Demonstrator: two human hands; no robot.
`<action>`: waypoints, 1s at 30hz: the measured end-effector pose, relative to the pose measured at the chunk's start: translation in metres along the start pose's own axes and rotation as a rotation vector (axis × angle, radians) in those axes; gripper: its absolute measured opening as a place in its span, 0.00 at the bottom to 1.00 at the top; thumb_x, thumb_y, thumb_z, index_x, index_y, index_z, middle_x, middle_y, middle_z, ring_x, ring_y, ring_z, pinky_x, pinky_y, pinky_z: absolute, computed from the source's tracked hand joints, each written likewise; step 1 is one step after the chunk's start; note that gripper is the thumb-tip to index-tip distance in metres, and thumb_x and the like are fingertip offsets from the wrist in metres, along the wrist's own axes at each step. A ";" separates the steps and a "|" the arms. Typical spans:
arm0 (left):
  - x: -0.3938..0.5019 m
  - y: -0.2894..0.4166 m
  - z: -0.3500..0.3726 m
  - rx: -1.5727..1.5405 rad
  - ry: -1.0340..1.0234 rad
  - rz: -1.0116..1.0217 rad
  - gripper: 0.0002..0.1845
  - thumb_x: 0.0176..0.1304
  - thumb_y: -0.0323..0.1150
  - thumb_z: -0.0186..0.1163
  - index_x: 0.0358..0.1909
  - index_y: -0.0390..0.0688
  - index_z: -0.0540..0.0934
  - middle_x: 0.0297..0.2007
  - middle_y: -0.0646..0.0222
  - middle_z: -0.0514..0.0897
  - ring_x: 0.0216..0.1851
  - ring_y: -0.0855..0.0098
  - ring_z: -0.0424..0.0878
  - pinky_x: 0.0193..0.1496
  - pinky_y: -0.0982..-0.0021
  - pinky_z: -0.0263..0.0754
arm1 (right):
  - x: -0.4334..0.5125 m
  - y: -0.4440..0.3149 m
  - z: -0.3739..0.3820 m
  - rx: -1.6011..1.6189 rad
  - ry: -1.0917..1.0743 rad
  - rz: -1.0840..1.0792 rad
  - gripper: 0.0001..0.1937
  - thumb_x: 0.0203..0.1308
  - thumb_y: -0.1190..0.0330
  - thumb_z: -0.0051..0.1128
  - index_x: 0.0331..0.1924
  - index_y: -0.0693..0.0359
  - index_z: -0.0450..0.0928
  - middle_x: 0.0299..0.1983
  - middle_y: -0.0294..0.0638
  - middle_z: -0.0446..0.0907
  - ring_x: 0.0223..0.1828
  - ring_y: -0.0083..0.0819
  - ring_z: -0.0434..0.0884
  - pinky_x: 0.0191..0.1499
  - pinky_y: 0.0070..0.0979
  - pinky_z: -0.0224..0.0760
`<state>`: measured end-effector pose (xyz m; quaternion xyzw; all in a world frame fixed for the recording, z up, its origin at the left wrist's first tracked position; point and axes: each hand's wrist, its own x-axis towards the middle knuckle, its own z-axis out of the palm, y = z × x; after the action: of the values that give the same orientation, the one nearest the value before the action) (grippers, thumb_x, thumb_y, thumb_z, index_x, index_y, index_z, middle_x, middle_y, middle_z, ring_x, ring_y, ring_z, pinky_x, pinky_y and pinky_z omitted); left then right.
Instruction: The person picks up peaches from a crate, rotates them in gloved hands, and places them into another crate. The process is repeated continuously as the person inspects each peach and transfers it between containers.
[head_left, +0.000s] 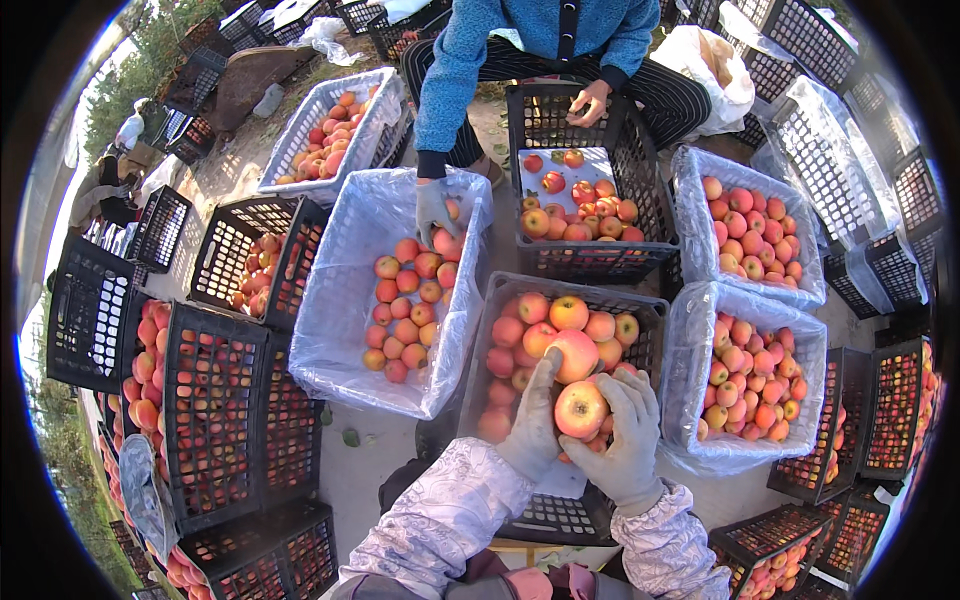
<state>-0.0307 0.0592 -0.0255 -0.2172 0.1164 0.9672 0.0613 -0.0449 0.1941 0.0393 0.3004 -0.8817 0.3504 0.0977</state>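
Two apples are held above a black plastic crate (581, 289) partly filled with red and yellow apples. My left hand (534, 420), in a pale grey glove, has its fingers around the upper apple (574, 355). My right hand (622, 439), gloved alike, grips the lower apple (581, 409), whose end with the dark hollow faces up. To the left, a crate lined with clear plastic film (322, 322) holds several apples on its right side. Two more film-lined crates (814, 442) of apples stand to the right. The crate's near part is partly hidden by my hands.
Opposite, a person in a blue knit jacket (480, 67) sits behind a black crate (592, 259) of apples, one gloved hand (435, 210) reaching into the left lined crate. Stacked black crates (217, 420) of apples stand at left, more (892, 420) at right.
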 end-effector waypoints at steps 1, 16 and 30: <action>-0.003 0.002 0.012 -0.025 -0.050 -0.049 0.32 0.74 0.56 0.55 0.65 0.38 0.70 0.57 0.58 0.80 0.56 0.62 0.82 0.62 0.60 0.78 | 0.000 0.000 -0.001 -0.005 -0.005 0.028 0.37 0.39 0.62 0.79 0.58 0.61 0.75 0.53 0.46 0.81 0.61 0.53 0.76 0.70 0.54 0.62; -0.003 0.013 0.037 1.180 0.172 0.992 0.44 0.50 0.26 0.74 0.70 0.35 0.64 0.63 0.55 0.70 0.65 0.58 0.71 0.66 0.61 0.71 | -0.010 0.005 0.016 0.772 -0.108 0.475 0.43 0.52 0.72 0.75 0.72 0.70 0.61 0.65 0.48 0.72 0.67 0.34 0.73 0.69 0.33 0.66; -0.004 0.026 0.054 0.439 0.003 0.421 0.42 0.68 0.26 0.60 0.79 0.45 0.49 0.68 0.59 0.65 0.68 0.66 0.68 0.70 0.62 0.69 | 0.001 0.017 0.025 0.496 0.074 0.365 0.39 0.47 0.72 0.78 0.65 0.68 0.69 0.60 0.51 0.77 0.61 0.43 0.79 0.65 0.36 0.72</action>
<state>-0.0534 0.0472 0.0284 -0.1715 0.3651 0.9101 -0.0955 -0.0547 0.1866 0.0122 0.1386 -0.8044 0.5775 -0.0112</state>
